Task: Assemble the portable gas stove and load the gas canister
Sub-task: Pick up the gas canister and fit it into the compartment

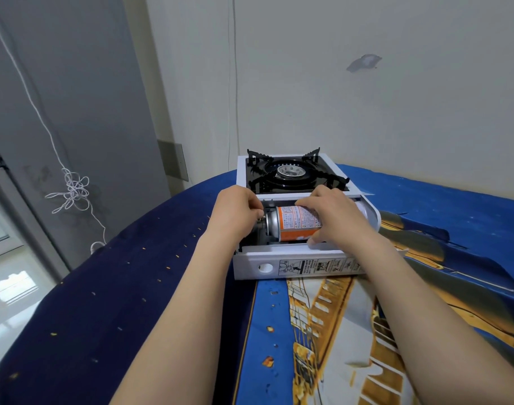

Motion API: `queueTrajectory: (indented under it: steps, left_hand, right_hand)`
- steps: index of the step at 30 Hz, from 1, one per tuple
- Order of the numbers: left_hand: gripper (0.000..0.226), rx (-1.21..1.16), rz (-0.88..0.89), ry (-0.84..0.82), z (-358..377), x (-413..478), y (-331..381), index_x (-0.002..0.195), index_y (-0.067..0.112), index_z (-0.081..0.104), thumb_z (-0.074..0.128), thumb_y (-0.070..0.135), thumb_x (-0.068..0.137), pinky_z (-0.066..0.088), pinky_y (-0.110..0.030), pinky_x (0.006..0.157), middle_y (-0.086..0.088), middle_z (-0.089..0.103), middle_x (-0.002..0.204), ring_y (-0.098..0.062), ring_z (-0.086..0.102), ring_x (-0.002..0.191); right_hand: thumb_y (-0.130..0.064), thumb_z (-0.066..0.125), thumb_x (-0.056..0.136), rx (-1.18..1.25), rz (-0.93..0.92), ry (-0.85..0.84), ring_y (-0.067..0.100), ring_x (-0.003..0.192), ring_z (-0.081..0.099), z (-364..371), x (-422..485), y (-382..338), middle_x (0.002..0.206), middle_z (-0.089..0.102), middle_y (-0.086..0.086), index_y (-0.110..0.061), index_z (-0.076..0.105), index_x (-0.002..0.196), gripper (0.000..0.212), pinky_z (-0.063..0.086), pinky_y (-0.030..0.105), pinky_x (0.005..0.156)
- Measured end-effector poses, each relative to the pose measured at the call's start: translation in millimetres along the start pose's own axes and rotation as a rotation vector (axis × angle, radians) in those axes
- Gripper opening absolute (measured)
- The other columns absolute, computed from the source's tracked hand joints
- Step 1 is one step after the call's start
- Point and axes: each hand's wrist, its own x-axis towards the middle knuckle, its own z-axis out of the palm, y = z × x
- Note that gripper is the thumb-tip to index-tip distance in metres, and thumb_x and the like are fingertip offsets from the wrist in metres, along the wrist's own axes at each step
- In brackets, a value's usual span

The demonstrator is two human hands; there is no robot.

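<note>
A white portable gas stove [331, 165] stands on a blue patterned cloth, its black pan support and burner [290, 171] at the far side. Its canister compartment faces me, with the lid [296, 266] folded down toward me. An orange and silver gas canister [293, 223] lies on its side in the compartment, nozzle pointing left. My right hand [334, 217] wraps over the canister's body. My left hand [235, 213] is at the compartment's left end, fingers closed at the canister's nozzle and the stove's connector; what they pinch is hidden.
The stove sits on a cloth-covered surface [425, 229] that is dark navy on the left [118, 302]. A wall stands close behind the stove. A tangled white cord [73, 190] hangs at the left by a grey door.
</note>
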Motion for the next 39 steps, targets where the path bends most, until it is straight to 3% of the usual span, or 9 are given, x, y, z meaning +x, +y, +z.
queueTrajectory:
  steps: [2, 5, 11, 18, 26, 30, 32, 39]
  left_hand:
    - [0.009, 0.033, -0.004, 0.009, 0.9, 0.7, 0.4, 0.086, 0.016, 0.077, 0.070, 0.012, 0.083, 0.049, -0.026, 0.076, -0.004, 0.067, 0.094, -0.019, 0.058, 0.093]
    - [0.006, 0.083, -0.050, 0.026, 0.7, -0.7, -0.8, 0.085, 0.022, 0.076, 0.071, 0.021, 0.084, 0.041, -0.033, 0.087, -0.005, 0.063, 0.105, -0.027, 0.045, 0.110]
    - [0.007, -0.036, -0.044, -0.011, -6.1, -4.4, -1.6, 0.084, 0.017, 0.077, 0.071, 0.019, 0.084, 0.043, -0.044, 0.099, 0.002, 0.068, 0.086, -0.020, 0.057, 0.101]
    - [0.007, -0.060, -0.065, -0.026, -6.6, -3.9, -1.4, 0.085, 0.017, 0.077, 0.070, 0.019, 0.084, 0.043, -0.043, 0.099, 0.004, 0.068, 0.084, -0.020, 0.057, 0.102]
    - [0.008, -0.061, -0.066, -0.029, -6.2, -4.8, -1.1, 0.082, 0.018, 0.077, 0.069, 0.017, 0.084, 0.043, -0.043, 0.098, 0.002, 0.071, 0.087, -0.019, 0.059, 0.100]
    - [0.007, -0.035, -0.053, -0.002, -3.6, -5.3, 1.1, 0.082, 0.018, 0.076, 0.070, 0.015, 0.083, 0.047, -0.026, 0.080, 0.000, 0.071, 0.088, -0.015, 0.063, 0.091]
    - [0.008, -0.034, -0.050, 0.010, -3.4, -5.2, 0.9, 0.082, 0.018, 0.076, 0.070, 0.014, 0.083, 0.046, -0.023, 0.074, -0.001, 0.071, 0.088, -0.014, 0.063, 0.088]
    - [0.008, -0.027, -0.025, 0.022, -3.1, -6.0, 2.6, 0.084, 0.016, 0.077, 0.070, 0.014, 0.082, 0.050, -0.025, 0.075, -0.003, 0.072, 0.088, -0.015, 0.064, 0.085]
  right_hand:
    - [-0.029, 0.085, 0.061, -0.001, 0.002, -0.001, 0.022, 0.106, 0.042, 0.8, 0.5, -0.6, 0.118, 0.047, -0.002, -0.031, 0.050, 0.135, 0.082, 0.034, 0.034, 0.078]
    - [-0.031, 0.084, 0.062, -0.027, 0.008, -0.003, 0.022, 0.108, 0.043, 1.7, 1.0, -2.0, 0.120, 0.047, -0.002, -0.032, 0.049, 0.135, 0.081, 0.034, 0.034, 0.077]
    - [-0.030, 0.085, 0.063, -0.034, 0.021, -0.019, 0.023, 0.112, 0.042, 1.3, 1.7, -3.4, 0.124, 0.047, -0.001, -0.031, 0.047, 0.137, 0.083, 0.038, 0.036, 0.082]
    - [-0.025, 0.086, 0.063, 0.021, 0.040, -0.025, 0.024, 0.114, 0.043, -0.6, 0.5, -5.4, 0.124, 0.049, 0.001, -0.027, 0.046, 0.138, 0.085, 0.040, 0.038, 0.085]
    - [-0.024, 0.085, 0.065, 0.023, 0.024, -0.049, 0.024, 0.108, 0.047, -8.1, -2.6, -9.0, 0.113, 0.052, 0.002, -0.026, 0.055, 0.130, 0.072, 0.045, 0.040, 0.081]
    - [-0.022, 0.085, 0.065, 0.039, 0.016, -0.064, 0.023, 0.105, 0.048, -10.5, -2.4, -10.2, 0.110, 0.054, 0.003, -0.021, 0.058, 0.125, 0.066, 0.046, 0.040, 0.080]
    - [-0.022, 0.086, 0.065, 0.051, 0.011, -0.075, 0.022, 0.103, 0.049, -11.2, -2.3, -10.1, 0.109, 0.055, 0.003, -0.019, 0.059, 0.123, 0.063, 0.044, 0.038, 0.078]
    - [-0.020, 0.085, 0.065, 0.087, 0.008, -0.075, 0.024, 0.103, 0.053, -12.0, -1.9, -9.9, 0.112, 0.061, 0.004, -0.017, 0.060, 0.120, 0.060, 0.046, 0.041, 0.083]
